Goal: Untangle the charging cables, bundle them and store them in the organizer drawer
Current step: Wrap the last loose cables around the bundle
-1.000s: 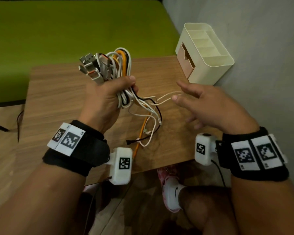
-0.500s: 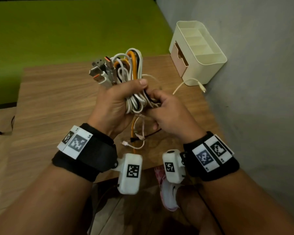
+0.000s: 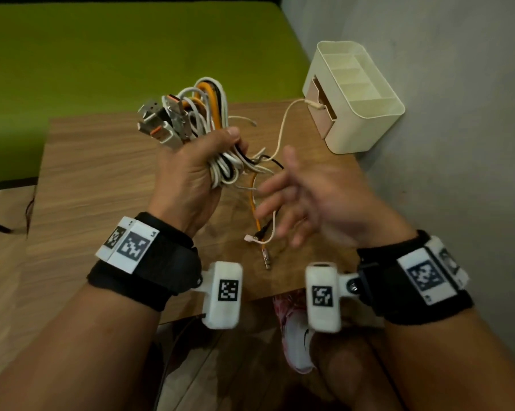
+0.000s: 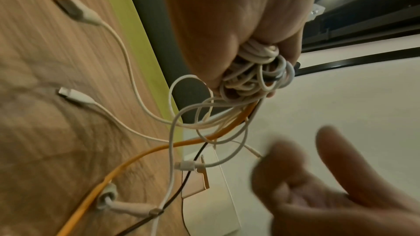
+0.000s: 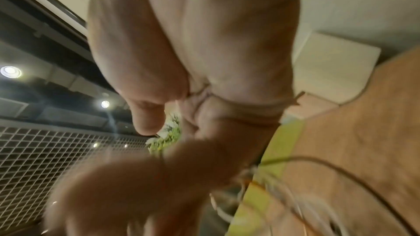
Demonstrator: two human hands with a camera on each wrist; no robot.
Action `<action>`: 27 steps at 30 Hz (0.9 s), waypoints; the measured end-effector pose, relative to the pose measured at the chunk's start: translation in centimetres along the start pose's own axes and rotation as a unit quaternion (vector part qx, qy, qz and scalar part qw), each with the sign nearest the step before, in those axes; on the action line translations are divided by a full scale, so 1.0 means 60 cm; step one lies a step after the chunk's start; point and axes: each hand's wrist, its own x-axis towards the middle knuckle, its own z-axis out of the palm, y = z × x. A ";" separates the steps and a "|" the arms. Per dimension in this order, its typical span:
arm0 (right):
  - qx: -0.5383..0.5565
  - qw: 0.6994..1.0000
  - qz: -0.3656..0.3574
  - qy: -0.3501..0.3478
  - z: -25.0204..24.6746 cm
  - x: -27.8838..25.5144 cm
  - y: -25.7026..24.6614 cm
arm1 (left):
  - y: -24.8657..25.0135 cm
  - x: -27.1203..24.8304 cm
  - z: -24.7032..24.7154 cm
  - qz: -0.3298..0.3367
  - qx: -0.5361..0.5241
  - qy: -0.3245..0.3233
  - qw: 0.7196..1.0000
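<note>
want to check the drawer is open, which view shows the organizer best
The head view: the whole organizer shows at the table's far right corner, its drawer pulled out. The left wrist view catches only a low slice of it behind dangling cables. The right wrist view shows it as a blurred pale block.

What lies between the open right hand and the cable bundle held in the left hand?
In the head view, loose cable tails, white, black and orange, hang from the cable bundle in the left hand, before the right hand.
</note>
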 end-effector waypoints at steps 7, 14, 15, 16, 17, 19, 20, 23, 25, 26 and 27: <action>0.250 0.967 -0.046 -0.031 0.040 0.032 0.029 | -0.028 -0.024 0.021 -0.084 -0.014 -0.053 0.995; 0.273 0.948 -0.129 0.100 0.034 0.031 0.025 | -0.029 -0.030 0.033 -0.106 -0.079 -0.063 0.989; 0.268 0.945 -0.148 0.114 0.037 0.032 0.026 | -0.029 -0.031 0.035 -0.105 -0.086 -0.063 0.989; 0.257 0.942 -0.165 0.136 0.037 0.035 0.027 | -0.029 -0.033 0.037 -0.106 -0.090 -0.066 0.988; 0.244 0.939 -0.178 0.166 0.036 0.038 0.028 | -0.029 -0.035 0.040 -0.109 -0.089 -0.070 0.988; 0.192 0.934 -0.195 0.231 0.033 0.041 0.028 | -0.029 -0.040 0.044 -0.117 -0.076 -0.079 0.987; 0.144 0.934 -0.202 0.256 0.032 0.041 0.027 | -0.030 -0.043 0.045 -0.121 -0.068 -0.088 0.986; 0.017 0.933 -0.234 0.273 0.030 0.038 0.031 | -0.030 -0.044 0.047 -0.147 -0.074 -0.100 0.981; 0.000 0.932 -0.254 0.260 0.028 0.036 0.034 | -0.030 -0.045 0.047 -0.164 -0.075 -0.100 0.979; 0.005 0.932 -0.266 0.245 0.028 0.035 0.033 | -0.030 -0.046 0.047 -0.167 -0.068 -0.104 0.978; 0.017 0.934 -0.273 0.229 0.028 0.035 0.033 | -0.029 -0.047 0.047 -0.168 -0.059 -0.110 0.978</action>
